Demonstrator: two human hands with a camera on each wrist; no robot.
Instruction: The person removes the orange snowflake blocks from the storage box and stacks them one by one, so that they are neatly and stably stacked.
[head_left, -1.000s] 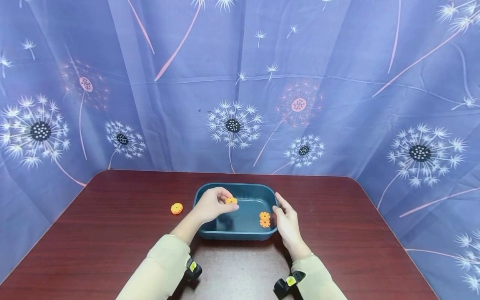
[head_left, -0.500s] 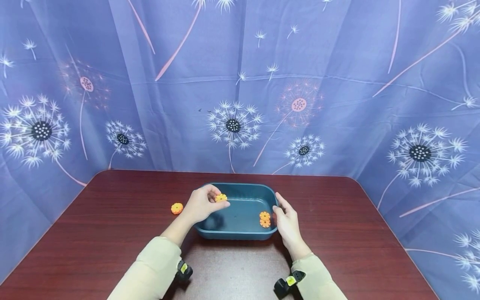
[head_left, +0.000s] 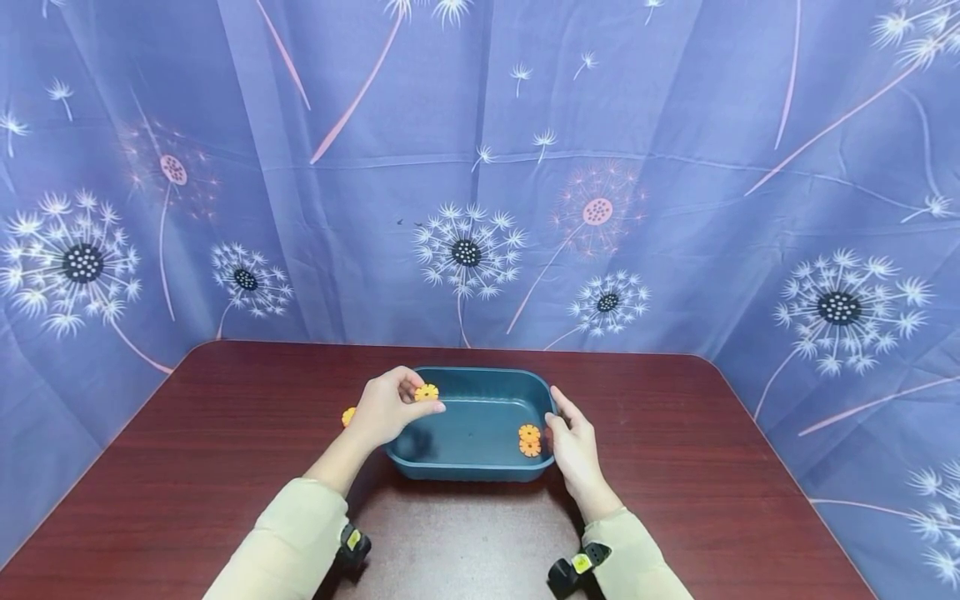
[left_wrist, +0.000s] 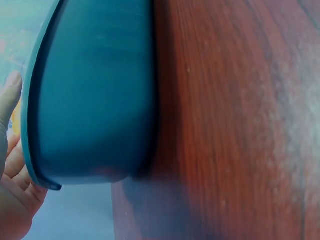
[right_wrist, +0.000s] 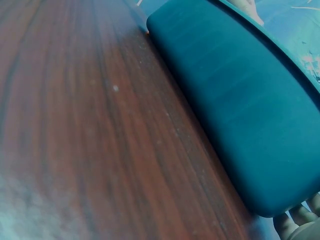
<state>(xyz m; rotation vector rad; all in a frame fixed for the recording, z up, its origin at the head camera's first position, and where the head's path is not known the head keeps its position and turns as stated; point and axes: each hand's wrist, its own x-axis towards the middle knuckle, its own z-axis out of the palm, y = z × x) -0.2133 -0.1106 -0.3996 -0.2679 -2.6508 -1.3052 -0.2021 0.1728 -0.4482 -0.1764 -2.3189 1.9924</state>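
Observation:
Over the left end of a dark teal plastic bin [head_left: 472, 472], my left hand [head_left: 382, 410] pinches a yellow notched interlocking disc [head_left: 427, 391] between thumb and fingers. My right hand [head_left: 576, 454] grips the bin's right wall, thumb at the rim and fingers outside. Two orange notched discs, one yellow-orange disc [head_left: 529, 432] and one orange disc [head_left: 530, 449], lie on the bin floor near that wall. Left of the bin, another disc [head_left: 348, 416] on the table is partly hidden behind my left hand. The left wrist view shows the bin's outer side [left_wrist: 95, 100] beside the left fingers.
The bin stands on a dark red-brown wooden table [head_left: 705, 467]. A blue cloth [head_left: 360, 233] printed with dandelions hangs behind the table and at both sides. Black wrist cameras sit on both cuffs, close over the table's near part.
My left hand has moved left with the pinched disc, from over the bin's middle-left to its left end, now partly covering the disc on the table. The right hand stays put.

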